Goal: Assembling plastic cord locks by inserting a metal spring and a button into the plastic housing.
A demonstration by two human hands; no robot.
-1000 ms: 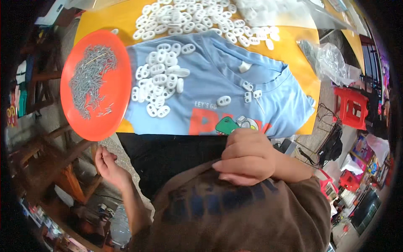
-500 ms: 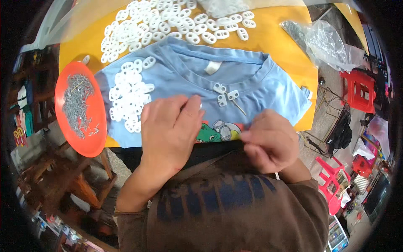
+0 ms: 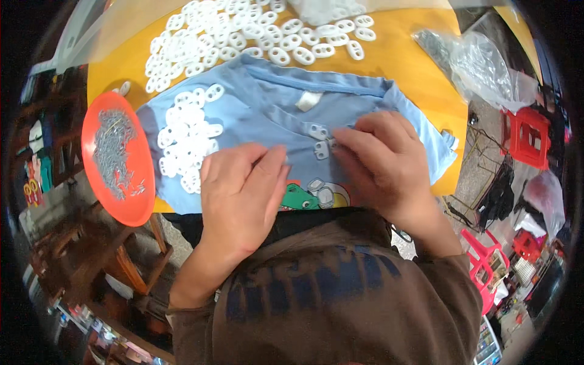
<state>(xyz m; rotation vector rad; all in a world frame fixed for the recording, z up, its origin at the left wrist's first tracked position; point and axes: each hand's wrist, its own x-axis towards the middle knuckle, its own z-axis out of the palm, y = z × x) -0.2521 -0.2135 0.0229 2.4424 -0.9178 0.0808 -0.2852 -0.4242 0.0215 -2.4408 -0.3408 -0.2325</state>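
A light blue shirt with a green cartoon print [image 3: 301, 196] lies spread before me. My left hand [image 3: 240, 188] rests low over it, fingers curled and pressed together; a small pale bit shows at the fingertips, too small to name. My right hand [image 3: 389, 158] reaches over the shirt's middle with curled fingers, the thumb side smeared by motion. Its fingertips are at a small cluster of white two-holed plastic pieces [image 3: 320, 149] below the collar, hiding part of it. A pile of similar white pieces [image 3: 185, 137] lies on the shirt beyond my left hand.
An orange-red oval dish [image 3: 139, 204] of small grey metal pins [image 3: 112, 149] stands at the left. More white oval pieces [image 3: 243, 30] cover the far side of the yellow table [image 3: 420, 73]. A clear plastic bag [image 3: 480, 64] lies far right; red stools [image 3: 528, 137] stand beyond.
My right hand has moved up and away from me to the small white cluster, covering one piece and the thin stick there. My left hand has stayed nearly in place.
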